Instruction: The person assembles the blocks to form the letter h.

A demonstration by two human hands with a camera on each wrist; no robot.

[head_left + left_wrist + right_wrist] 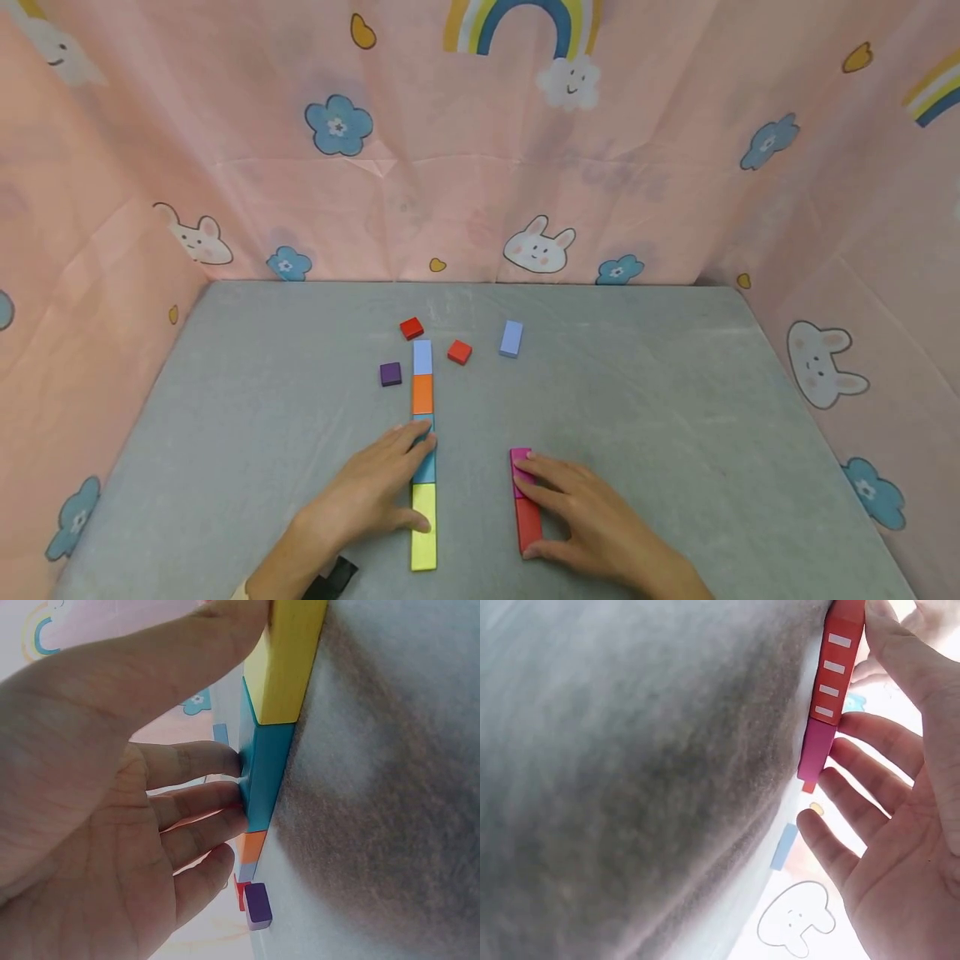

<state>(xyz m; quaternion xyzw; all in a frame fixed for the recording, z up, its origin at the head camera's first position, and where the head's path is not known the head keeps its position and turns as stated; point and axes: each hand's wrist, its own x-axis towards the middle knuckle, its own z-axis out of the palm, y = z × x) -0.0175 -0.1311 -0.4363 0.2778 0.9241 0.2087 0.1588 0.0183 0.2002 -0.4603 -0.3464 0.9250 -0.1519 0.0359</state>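
A straight row of coloured blocks runs away from me, flat on the table: yellow (423,552), teal (425,472), orange (422,393) and periwinkle (422,357) at the far end. Over it lies my left hand (363,492), its fingertips on the teal part and its thumb on the yellow block. To the right, a magenta block (519,458) and a longer red block (528,523) lie end to end. My right hand (592,521) touches both, fingers extended on the magenta and thumb at the red one's near end. White rectangular marks show on the red block's side (831,667).
Loose pieces lie around the row's far end: a purple block (391,374), a small red block (411,328), another red block (460,352) and a light blue block (512,339). A pink patterned curtain (450,208) encloses the grey table (652,375) at the back and sides.
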